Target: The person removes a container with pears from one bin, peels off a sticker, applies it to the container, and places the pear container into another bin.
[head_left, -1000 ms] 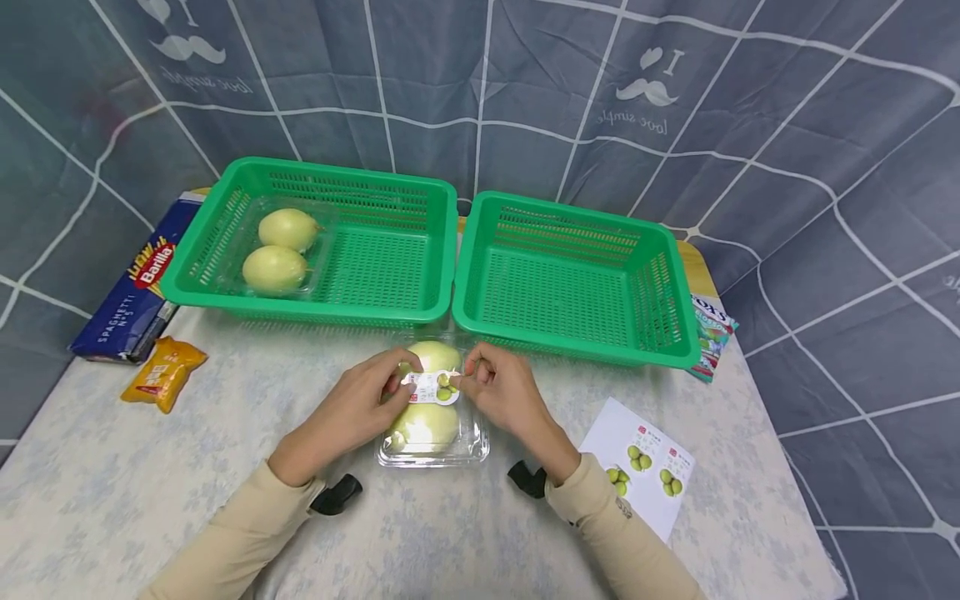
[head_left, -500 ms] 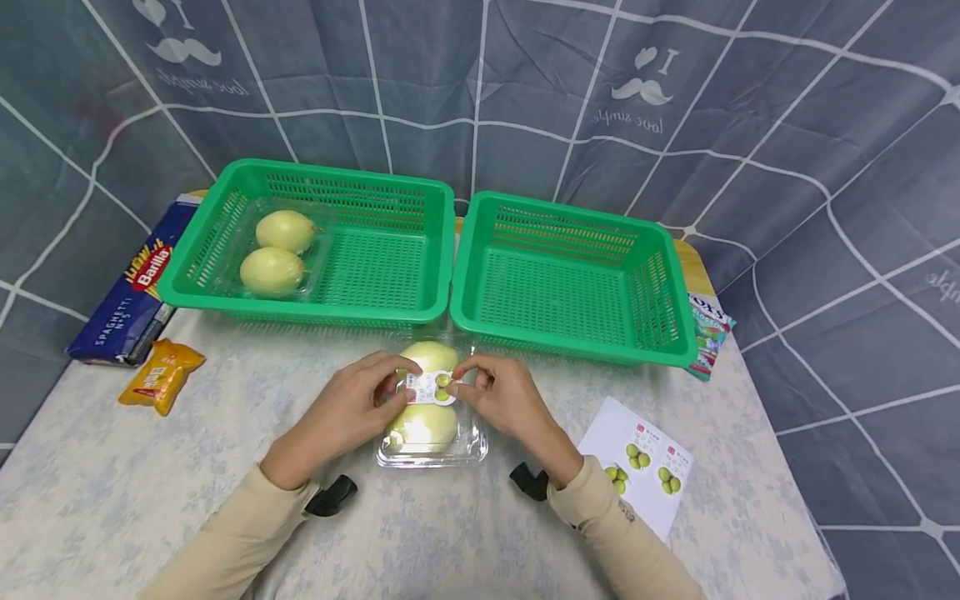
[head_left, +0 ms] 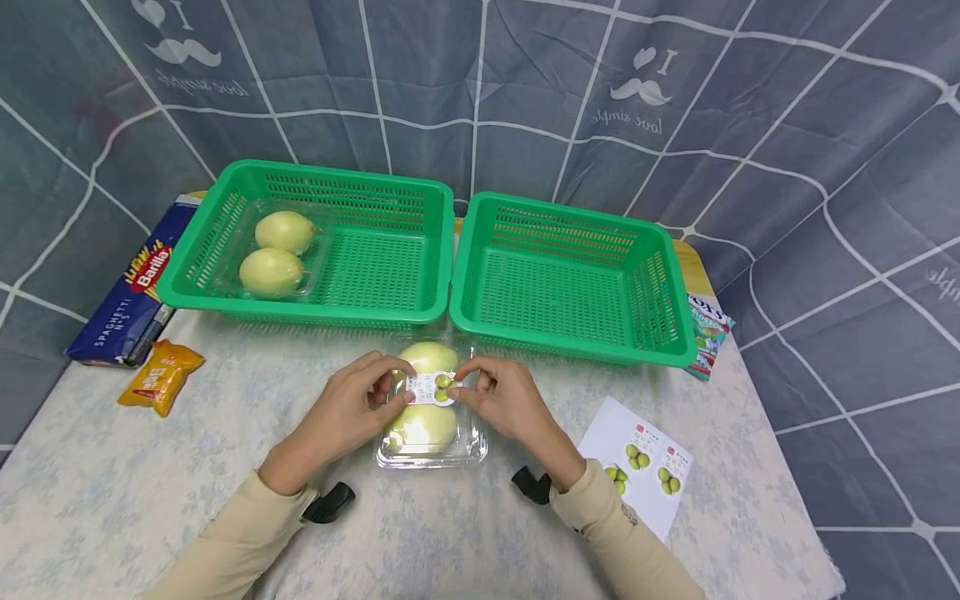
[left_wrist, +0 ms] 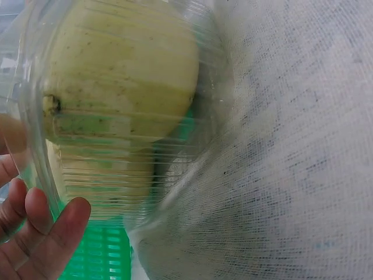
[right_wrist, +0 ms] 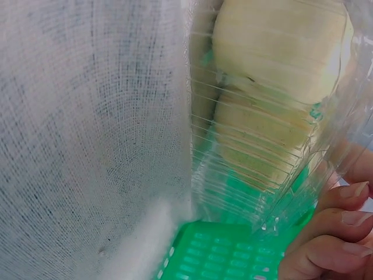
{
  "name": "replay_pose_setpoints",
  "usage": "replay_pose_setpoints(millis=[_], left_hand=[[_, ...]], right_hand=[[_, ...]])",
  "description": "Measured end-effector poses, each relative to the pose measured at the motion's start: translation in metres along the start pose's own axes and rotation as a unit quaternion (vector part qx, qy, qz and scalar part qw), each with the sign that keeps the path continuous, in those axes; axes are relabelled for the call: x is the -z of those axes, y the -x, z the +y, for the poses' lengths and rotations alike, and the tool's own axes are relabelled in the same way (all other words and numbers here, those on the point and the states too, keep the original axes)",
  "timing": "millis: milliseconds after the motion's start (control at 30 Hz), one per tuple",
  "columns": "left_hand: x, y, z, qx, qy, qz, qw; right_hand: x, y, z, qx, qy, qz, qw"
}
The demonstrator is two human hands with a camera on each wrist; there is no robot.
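In the head view, a clear plastic clamshell box [head_left: 469, 452] with two pale yellow-green pears [head_left: 424, 427] lies at the middle of the table. Across its lid is a white pear-printed label [head_left: 424, 388]. My left hand [head_left: 347, 408] pinches the label's left end with thumb and index finger; my right hand [head_left: 504, 403] pinches its rounded right end. The left wrist view shows the other left fingers [left_wrist: 67, 233] curled by the box wall, a stemmed pear [left_wrist: 122, 64] behind it. Similarly, curled right fingers [right_wrist: 332, 256] show beside the box in the right wrist view.
Behind stand two green baskets; the left basket [head_left: 390, 312] holds another clear box of pears [head_left: 273, 271], the right basket [head_left: 555, 283] nothing. A label sheet [head_left: 645, 483] lies right. Left are a spaghetti box [head_left: 127, 300] and orange packet [head_left: 161, 377]; a snack bag [head_left: 707, 337] sits far right.
My right index finger has come down and straightened toward the label's right end. The left hand stays at the label's left end, and the box stays in place. The view has shifted slightly.
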State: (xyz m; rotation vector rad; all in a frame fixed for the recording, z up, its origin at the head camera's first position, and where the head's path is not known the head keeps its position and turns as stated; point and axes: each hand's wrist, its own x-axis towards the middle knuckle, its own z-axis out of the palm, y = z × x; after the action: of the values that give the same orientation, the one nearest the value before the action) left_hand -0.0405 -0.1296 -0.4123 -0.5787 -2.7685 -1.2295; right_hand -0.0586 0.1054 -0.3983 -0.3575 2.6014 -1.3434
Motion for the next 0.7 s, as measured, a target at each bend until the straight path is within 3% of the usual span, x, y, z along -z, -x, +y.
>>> replay_pose_setpoints(millis=[700], left_hand=[[-0.0019,0.0019,-0.0017,0.019,0.015,0.01,0.9997]], right_hand=[[0.0,0.0019,0.0013,-0.004,0.009,-0.01,1.0]])
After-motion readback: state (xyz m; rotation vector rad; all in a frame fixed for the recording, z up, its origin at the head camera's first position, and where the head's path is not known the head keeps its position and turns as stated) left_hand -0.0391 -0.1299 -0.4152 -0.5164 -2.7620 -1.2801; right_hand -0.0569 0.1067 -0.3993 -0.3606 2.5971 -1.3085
